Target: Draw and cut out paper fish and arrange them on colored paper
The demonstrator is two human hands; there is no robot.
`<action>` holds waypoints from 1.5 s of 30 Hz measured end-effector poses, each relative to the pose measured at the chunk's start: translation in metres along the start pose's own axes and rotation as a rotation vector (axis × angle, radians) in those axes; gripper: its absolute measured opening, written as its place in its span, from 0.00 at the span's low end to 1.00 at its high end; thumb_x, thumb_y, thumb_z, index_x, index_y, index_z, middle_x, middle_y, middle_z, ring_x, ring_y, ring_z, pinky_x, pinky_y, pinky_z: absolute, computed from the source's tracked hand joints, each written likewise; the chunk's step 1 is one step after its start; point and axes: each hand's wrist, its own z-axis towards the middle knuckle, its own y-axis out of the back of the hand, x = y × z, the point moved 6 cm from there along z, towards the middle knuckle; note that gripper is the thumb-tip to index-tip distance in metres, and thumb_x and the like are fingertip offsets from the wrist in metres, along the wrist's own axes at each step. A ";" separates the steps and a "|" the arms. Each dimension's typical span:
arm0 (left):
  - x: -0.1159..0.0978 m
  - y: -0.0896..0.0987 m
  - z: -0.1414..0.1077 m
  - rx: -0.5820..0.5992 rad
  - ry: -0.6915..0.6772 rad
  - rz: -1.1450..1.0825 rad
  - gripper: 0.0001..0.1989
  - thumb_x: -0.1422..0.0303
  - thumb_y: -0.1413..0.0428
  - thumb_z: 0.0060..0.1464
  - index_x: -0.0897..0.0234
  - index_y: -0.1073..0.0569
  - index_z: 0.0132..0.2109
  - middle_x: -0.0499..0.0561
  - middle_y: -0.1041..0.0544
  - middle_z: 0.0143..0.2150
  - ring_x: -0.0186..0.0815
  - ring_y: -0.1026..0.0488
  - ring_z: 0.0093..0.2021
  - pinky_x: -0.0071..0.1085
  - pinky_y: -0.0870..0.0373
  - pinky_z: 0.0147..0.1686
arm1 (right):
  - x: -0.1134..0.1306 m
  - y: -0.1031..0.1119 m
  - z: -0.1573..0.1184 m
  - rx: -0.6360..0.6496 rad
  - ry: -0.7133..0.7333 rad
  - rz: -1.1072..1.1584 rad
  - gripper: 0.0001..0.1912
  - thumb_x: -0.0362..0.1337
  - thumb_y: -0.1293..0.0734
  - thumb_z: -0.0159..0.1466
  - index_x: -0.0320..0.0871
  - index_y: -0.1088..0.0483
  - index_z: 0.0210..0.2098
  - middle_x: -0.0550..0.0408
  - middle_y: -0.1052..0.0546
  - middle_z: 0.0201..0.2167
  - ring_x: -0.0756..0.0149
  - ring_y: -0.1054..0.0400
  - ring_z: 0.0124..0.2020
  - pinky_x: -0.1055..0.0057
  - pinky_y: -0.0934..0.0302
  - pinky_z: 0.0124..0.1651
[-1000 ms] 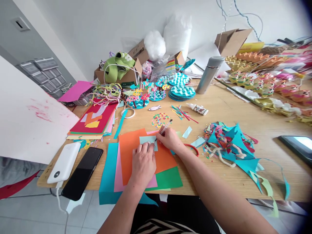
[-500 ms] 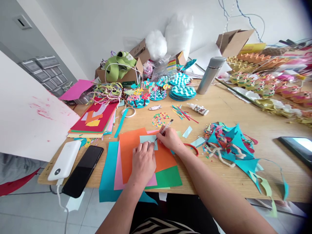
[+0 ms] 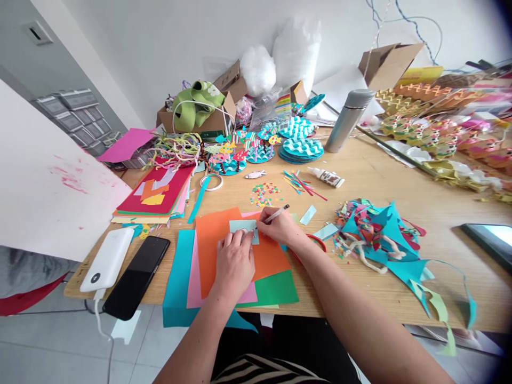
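My right hand (image 3: 279, 226) is closed around a pen (image 3: 276, 214), its tip near the right part of a small pale blue paper (image 3: 237, 225). That paper lies on an orange sheet (image 3: 208, 240). My left hand (image 3: 234, 261) lies flat with its fingers over the lower part of the pale paper, partly hiding a drawn outline. Pink, green (image 3: 278, 289) and blue (image 3: 178, 277) sheets stick out under the orange one. Red-handled scissors (image 3: 316, 241) lie partly under my right forearm.
A white power bank (image 3: 107, 258) and black phone (image 3: 137, 277) lie left. Blue paper scraps (image 3: 394, 229) are heaped right. Behind are confetti (image 3: 264, 194), paper strips, a glue bottle (image 3: 327, 177), paper fish crafts and a steel flask (image 3: 347, 122).
My right hand has tilted the pen slightly, its upper end leaning more to the right. My left hand stays nearly in place. The whole view has shifted a little.
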 end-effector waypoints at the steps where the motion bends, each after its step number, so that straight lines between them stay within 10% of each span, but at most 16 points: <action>1: 0.001 0.000 0.000 -0.002 0.002 -0.004 0.17 0.72 0.51 0.61 0.57 0.32 0.56 0.51 0.27 0.51 0.42 0.33 0.48 0.41 0.37 0.42 | 0.000 -0.001 0.000 0.010 0.007 0.003 0.04 0.33 0.37 0.50 0.45 0.39 0.21 0.61 0.32 0.17 0.72 0.41 0.20 0.75 0.50 0.24; 23: 0.003 0.003 0.000 0.010 -0.001 -0.004 0.18 0.72 0.53 0.61 0.57 0.31 0.56 0.53 0.28 0.48 0.42 0.34 0.46 0.40 0.38 0.40 | 0.012 -0.001 -0.007 0.002 -0.121 -0.109 0.05 0.31 0.36 0.52 0.44 0.37 0.22 0.60 0.30 0.17 0.72 0.39 0.20 0.75 0.49 0.24; 30: 0.003 0.002 -0.001 0.001 -0.023 0.001 0.17 0.72 0.52 0.60 0.58 0.31 0.55 0.55 0.28 0.49 0.43 0.34 0.47 0.41 0.37 0.42 | -0.001 -0.013 -0.029 -0.071 -0.259 0.206 0.06 0.36 0.37 0.56 0.46 0.40 0.25 0.62 0.31 0.13 0.68 0.37 0.11 0.74 0.47 0.15; 45: 0.004 0.003 -0.003 -0.016 -0.022 -0.016 0.17 0.73 0.52 0.59 0.59 0.31 0.54 0.54 0.28 0.48 0.43 0.34 0.47 0.40 0.38 0.41 | -0.004 -0.014 -0.040 -0.219 -0.136 0.194 0.11 0.42 0.36 0.58 0.46 0.40 0.24 0.60 0.30 0.15 0.70 0.39 0.14 0.73 0.45 0.20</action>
